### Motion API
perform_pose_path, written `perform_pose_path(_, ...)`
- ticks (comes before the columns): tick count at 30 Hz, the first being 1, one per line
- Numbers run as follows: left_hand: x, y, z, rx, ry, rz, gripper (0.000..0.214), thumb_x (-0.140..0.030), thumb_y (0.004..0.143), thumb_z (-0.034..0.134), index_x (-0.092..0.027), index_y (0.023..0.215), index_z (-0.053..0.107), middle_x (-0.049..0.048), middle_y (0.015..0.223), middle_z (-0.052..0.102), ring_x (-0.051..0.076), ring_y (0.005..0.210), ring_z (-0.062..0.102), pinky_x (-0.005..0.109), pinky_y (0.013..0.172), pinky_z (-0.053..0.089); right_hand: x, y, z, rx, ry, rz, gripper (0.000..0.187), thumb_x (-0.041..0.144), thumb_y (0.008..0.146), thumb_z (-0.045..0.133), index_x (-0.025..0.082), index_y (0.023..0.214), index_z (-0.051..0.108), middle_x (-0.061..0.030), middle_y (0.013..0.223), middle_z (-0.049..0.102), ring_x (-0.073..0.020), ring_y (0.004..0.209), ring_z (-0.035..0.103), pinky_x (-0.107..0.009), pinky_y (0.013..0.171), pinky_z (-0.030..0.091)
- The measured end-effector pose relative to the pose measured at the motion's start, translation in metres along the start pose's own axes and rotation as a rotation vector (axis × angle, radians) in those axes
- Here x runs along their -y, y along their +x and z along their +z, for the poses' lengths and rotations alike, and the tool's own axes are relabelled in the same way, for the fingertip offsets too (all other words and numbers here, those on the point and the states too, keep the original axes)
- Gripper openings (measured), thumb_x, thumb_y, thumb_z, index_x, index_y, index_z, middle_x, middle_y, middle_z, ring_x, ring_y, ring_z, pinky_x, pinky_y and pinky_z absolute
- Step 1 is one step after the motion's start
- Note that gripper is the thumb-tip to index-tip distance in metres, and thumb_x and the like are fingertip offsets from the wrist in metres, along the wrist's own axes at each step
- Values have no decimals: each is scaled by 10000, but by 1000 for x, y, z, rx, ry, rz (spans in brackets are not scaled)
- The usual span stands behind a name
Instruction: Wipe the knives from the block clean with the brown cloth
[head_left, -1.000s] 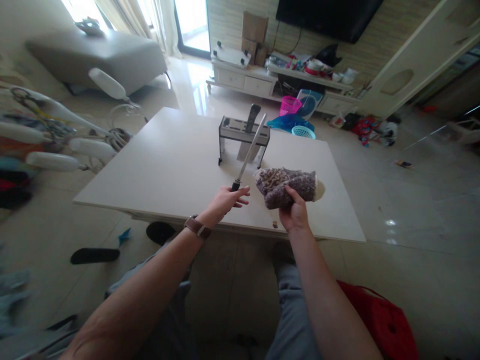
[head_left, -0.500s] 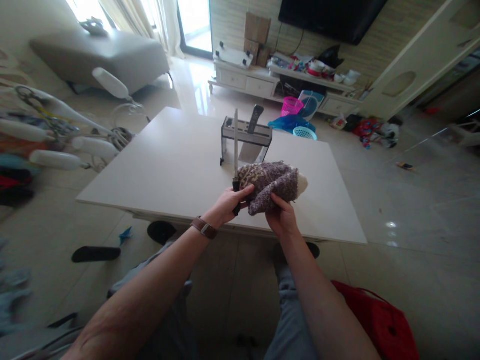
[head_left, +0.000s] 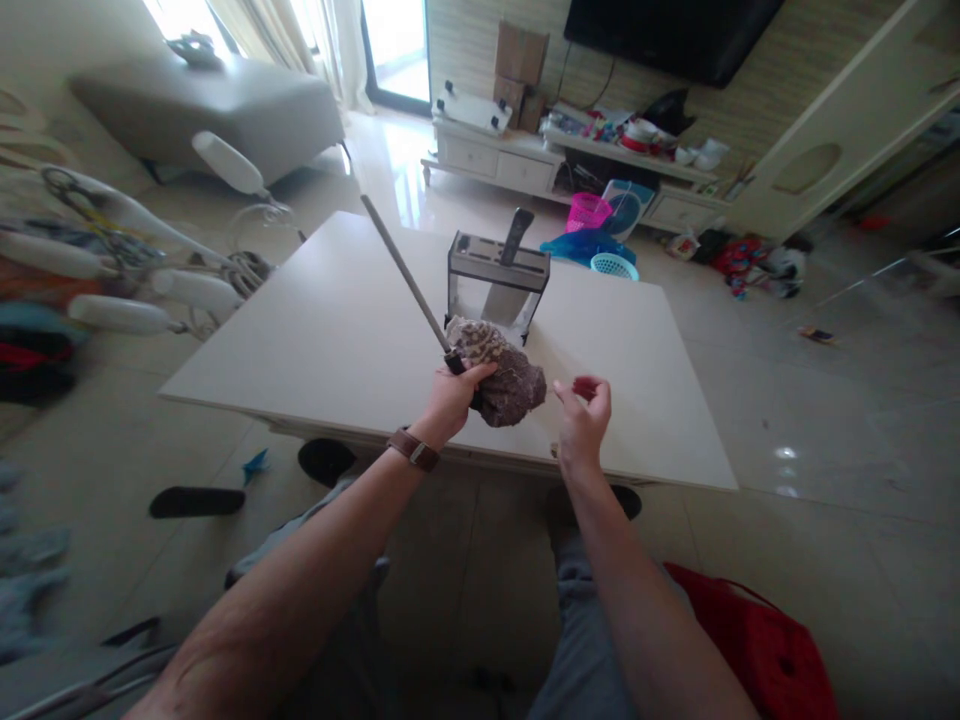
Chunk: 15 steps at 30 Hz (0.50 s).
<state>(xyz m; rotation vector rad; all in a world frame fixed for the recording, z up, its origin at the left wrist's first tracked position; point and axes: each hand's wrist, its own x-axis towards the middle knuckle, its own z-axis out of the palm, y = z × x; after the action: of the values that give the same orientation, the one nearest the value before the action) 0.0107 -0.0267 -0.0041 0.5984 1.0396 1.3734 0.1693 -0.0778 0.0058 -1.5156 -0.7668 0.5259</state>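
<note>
Right hand (head_left: 583, 420) has been drawn clear of the fuzzy grey-brown cloth (head_left: 511, 388); honing steel (head_left: 406, 272) has been tipped leftward. Both are now carried by the left hand (head_left: 454, 392), its fingers wrapped round the handle, thumb against cloth. Right fingers are loosely curled, nothing seen between. Steel and cloth are held above the desk (head_left: 315, 340), this side of the knife stand (head_left: 487, 260).

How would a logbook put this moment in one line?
left hand: gripping black-handled rod and fuzzy cloth | right hand: beside cloth, apparently empty | knife stand: on white table
</note>
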Motion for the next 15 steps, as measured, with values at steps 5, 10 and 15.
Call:
perform_pose_path(5, 8, -12, 7, 62, 262, 92, 239, -270, 565, 848, -135, 574, 651, 2, 585, 623, 124, 560, 546, 246, 553, 431, 19, -24, 6, 315, -161, -423, 190, 393, 861, 697, 215, 927, 686, -32, 944, 633, -210, 958, 592, -374, 898, 468)
perform_pose_path(10, 17, -23, 11, 245, 364, 153, 239, -312, 625, 837, -113, 584, 710, 27, 567, 635, 130, 534, 536, 238, 520, 421, 16, -34, 21, 398, -237, -423, 261, 408, 848, 727, 219, 1028, 728, -52, 1002, 608, -235, 1009, 575, -406, 958, 475)
perform_pose_path(15, 25, -25, 14, 265, 513, 263, 214, -315, 711, 797, -103, 689, 775, 64, 644, 693, 169, 604, 591, 255, 564, 462, 10, -32, 23, 376, -258, -354, 252, 436, 875, 702, 208, 974, 744, -62, 1017, 585, -237, 1025, 571, -406, 985, 478)
